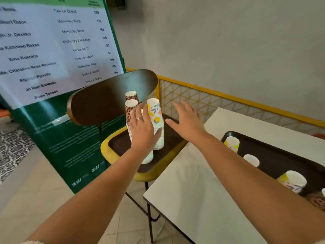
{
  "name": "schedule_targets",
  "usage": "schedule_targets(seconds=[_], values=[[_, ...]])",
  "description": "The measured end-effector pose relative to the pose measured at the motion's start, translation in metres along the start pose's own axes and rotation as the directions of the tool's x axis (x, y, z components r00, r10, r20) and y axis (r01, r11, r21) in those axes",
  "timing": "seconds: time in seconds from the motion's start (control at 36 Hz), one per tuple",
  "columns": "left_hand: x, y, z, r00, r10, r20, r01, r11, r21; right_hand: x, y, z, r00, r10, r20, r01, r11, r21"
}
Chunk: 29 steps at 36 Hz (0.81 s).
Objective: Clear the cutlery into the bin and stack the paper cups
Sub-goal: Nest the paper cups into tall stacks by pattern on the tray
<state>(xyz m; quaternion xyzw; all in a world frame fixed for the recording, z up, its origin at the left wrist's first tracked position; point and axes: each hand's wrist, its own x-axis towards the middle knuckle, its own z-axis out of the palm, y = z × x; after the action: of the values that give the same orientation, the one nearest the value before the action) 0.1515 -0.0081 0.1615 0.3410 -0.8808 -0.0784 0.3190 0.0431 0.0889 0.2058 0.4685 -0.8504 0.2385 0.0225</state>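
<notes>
Several stacks of upturned paper cups stand on the chair seat (pixel 121 147): two leopard-print stacks (pixel 131 104) at the back, a colourful stack (pixel 155 110) to the right, and a pale front stack (pixel 148 158). My left hand (pixel 143 131) covers the top of the front stack, fingers over it and thumb against the colourful stack. My right hand (pixel 186 120) hovers just right of the colourful stack, open and apart from it. Loose upturned cups (pixel 232 142) sit on a dark tray (pixel 281 155) on the table. No cutlery or bin shows.
The chair's dark wooden backrest (pixel 109 97) rises right behind the stacks. A green poster board (pixel 58 50) stands at the left. The white table (pixel 202 191) is at the right, with a yellow railing (pixel 211 92) and grey wall beyond.
</notes>
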Motion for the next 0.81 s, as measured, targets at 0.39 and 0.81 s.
schedule_targets(seconds=[0.39,0.81], values=[[0.047,-0.092,0.037,0.986,-0.08,0.148,0.14,0.878,-0.458,0.076,-0.074,0.073,0.98,-0.183,-0.084,0.198,0.953,0.231],[0.029,-0.126,0.074,0.987,0.051,0.152,0.066,0.731,-0.679,0.08,-0.07,0.135,0.969,-0.075,-0.234,0.159,0.918,0.363]])
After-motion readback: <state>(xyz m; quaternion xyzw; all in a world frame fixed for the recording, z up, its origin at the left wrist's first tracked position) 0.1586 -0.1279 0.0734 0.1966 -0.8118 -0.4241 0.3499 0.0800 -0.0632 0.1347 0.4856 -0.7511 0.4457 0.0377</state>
